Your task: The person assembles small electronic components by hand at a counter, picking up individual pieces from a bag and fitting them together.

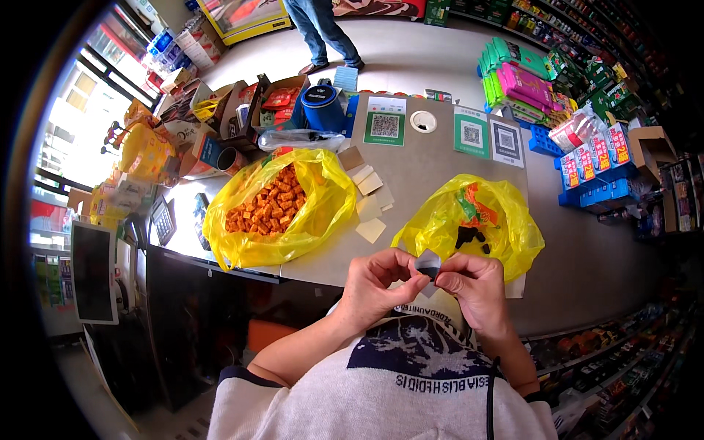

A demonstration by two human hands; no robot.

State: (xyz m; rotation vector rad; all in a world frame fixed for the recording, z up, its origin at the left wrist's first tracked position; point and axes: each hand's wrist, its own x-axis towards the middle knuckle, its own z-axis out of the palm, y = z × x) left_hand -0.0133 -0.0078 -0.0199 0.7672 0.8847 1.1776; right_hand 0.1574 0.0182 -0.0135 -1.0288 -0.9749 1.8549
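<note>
Nearest me, the person's two bare hands meet over the counter edge. The left hand (378,284) pinches one small grey paper (428,259) between thumb and finger, and the right hand (477,287) grips its other side the same way. Something dark sits in the paper's fold; the fingers cover too much for me to say what. The curled lower fingers of both hands are hidden.

Just beyond the right hand lies one open yellow bag (517,227), its near edge partly behind that hand. Inside I see a few dark pieces (465,235), bunched too closely to count, and an orange-and-green wrapper (480,213), crumpled.

To the left stands a second yellow bag (330,192), mouth wide, heaped with dozens of orange cubes (265,207); the lower layers are out of sight. Between the bags, about six loose paper squares (370,231) lie on the grey counter (440,158), some overlapping, so the count is rough.

Farther back there are three code cards (385,123), one round white disc (423,122) and one blue tub (323,111) with a dark lid. Several open boxes crowd beside the tub, their contents jumbled.

Across the floor stands one other person (320,31), two jeans legs showing, cut off above by the view's edge.
</note>
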